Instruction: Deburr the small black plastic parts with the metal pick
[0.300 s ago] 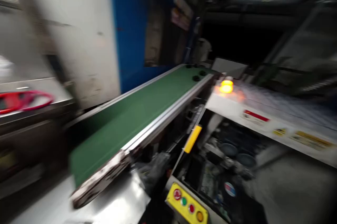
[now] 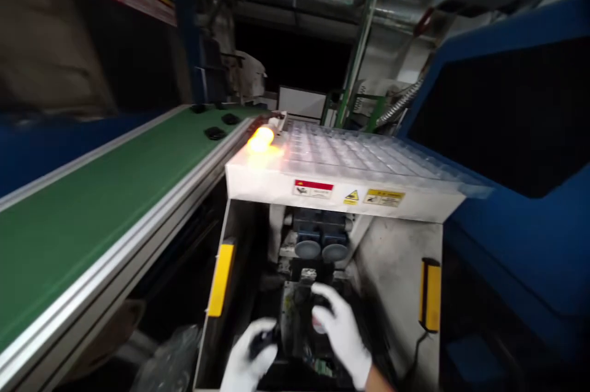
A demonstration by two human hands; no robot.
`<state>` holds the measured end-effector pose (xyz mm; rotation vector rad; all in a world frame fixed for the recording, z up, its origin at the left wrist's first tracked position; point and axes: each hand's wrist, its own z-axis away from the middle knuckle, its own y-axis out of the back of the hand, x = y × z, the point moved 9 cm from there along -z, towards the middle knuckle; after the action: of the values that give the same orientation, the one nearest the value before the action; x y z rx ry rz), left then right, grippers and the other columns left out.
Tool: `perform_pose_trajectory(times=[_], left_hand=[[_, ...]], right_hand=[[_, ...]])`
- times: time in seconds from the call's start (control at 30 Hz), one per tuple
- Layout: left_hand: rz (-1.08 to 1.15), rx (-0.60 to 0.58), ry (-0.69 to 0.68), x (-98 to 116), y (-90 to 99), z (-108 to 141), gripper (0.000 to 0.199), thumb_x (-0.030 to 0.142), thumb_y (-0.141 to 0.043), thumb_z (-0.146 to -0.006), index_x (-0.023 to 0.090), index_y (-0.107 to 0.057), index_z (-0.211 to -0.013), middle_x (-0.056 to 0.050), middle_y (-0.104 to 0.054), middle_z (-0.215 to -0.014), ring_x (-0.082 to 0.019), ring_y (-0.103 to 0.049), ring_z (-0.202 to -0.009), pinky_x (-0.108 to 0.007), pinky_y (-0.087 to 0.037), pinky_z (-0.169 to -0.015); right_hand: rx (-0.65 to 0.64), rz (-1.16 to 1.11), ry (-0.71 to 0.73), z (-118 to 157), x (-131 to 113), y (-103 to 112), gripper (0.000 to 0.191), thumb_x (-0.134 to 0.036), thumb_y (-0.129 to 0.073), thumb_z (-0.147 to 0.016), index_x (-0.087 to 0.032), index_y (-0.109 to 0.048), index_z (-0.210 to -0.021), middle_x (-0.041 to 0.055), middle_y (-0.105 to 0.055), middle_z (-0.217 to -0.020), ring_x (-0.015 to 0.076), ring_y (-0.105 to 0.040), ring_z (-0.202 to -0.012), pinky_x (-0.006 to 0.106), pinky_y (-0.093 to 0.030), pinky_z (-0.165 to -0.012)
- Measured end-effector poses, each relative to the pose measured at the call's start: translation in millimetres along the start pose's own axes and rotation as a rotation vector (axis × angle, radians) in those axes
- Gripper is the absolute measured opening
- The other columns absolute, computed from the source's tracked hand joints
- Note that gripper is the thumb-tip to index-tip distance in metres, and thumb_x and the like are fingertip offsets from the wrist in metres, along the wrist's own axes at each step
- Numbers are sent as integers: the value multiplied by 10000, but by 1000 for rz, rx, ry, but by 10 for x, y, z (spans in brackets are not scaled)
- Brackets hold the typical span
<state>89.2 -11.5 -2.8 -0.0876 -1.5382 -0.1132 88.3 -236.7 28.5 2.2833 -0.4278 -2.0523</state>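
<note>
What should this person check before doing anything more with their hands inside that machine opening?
1. Both hands in sight: ok. Left hand and right hand, in white gloves, are inside the opening.
2. What each grip holds: left hand is around a small dark part; right hand cannot tell.
3. Amber light state: lit.
4. Clear tray on top of the machine: lying flat, ok.
5. Green conveyor belt: three dark pieces at its far end; whether it moves, cannot tell.

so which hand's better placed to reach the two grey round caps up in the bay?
Right, probably. The right hand sits higher, just below the grey caps; the left hand is lower, curled around something dark.
</note>
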Motion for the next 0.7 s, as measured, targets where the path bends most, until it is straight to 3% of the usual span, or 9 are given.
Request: perform_pose_trajectory(times=[0.07,0.1,0.17,0.23,0.47,0.7], left_hand=[[40,-75,-72,141,-470,-587,324,394,-748,-700,236,-688,-977,-45,-702,-1040,-288,-621,-1046,-384,-482,-978],[54,-97,-93,184,-664,-836,320,363,-744,-699,228,-687,-983,-52,-699,-1051,-280,-622,-1049,-371,-476,-988],[65,-132,-116,210,-958,-1210,308,320,-732,-703,210,-691,-987,-66,-700,-1051,-270,-632,-1035,-363,-483,-981],[58,-163,-124,174,-1121,-1407,292,293,-733,-705,201,-706,-981,-76,-712,-1028,-271,-647,-1005,-368,-505,-950],[6,-206,-186,23,-1147,-1431,209,293,-771,-712,230,-760,-911,-78,-716,-1003,-265,-649,-989,-376,-524,-921],[6,-256,-272,85,-1153,-1438,208,259,-760,-745,263,-752,-953,-64,-722,-990,-225,-674,-934,-328,-553,-852]], right_hand=[[133,39,17,-375,144,589,392,-263,-550,-820,-218,-611,-1204,91,-609,-1281,271,-504,-1234,484,-290,-1124],[161,52,22,-513,215,771,389,-257,-550,-819,-215,-615,-1201,94,-609,-1283,272,-510,-1228,487,-307,-1116],[156,66,34,-702,339,935,364,-227,-571,-797,-224,-654,-1151,85,-652,-1218,271,-566,-1163,472,-387,-1065],[112,72,54,-793,428,933,342,-183,-589,-771,-248,-695,-1090,60,-689,-1143,255,-609,-1098,434,-444,-1018],[40,70,128,-799,690,912,297,-166,-619,-797,-280,-709,-1057,43,-694,-1122,218,-628,-1073,385,-498,-978],[70,105,185,-773,745,928,299,-132,-648,-774,-286,-692,-1027,40,-702,-1068,208,-657,-1008,352,-538,-907]])
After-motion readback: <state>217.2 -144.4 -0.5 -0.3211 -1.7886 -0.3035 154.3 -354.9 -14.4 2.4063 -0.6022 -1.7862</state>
